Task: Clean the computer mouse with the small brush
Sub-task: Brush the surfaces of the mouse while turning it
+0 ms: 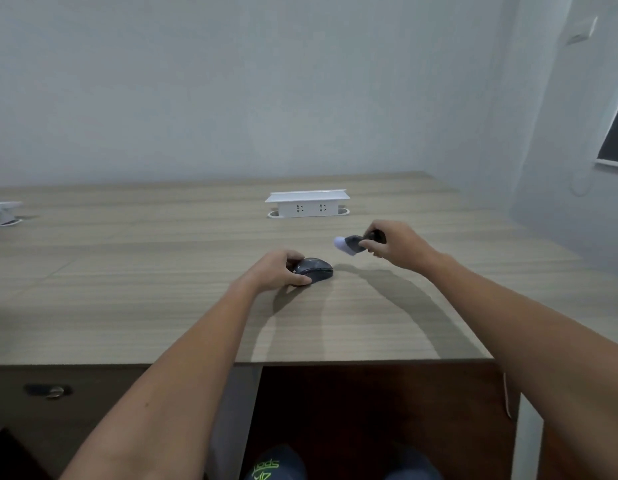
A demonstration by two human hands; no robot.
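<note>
Head view shows the mouse (pixel 314 269) lying on the tabletop (pixel 162 271), near the middle, with the left hand (pixel 280 270) cupped over its near side, fingers (pixel 299 280) grasping it at the flank. The right hand (pixel 390 242) hangs above the tabletop, just right of the mouse and apart from it, clenched round the brush (pixel 352 244), whose pale tip points left toward the mouse.

Bristles have not yet met the mouse, so the brushing looks about to start. The left grip seems light and sits at one end only; a firm sweep from the right could skid or spin the mouse across the smooth wood. The brush is held short, close to its head, so the knuckles may knock the mouse. Loosened dust would land on the tabletop.
</note>
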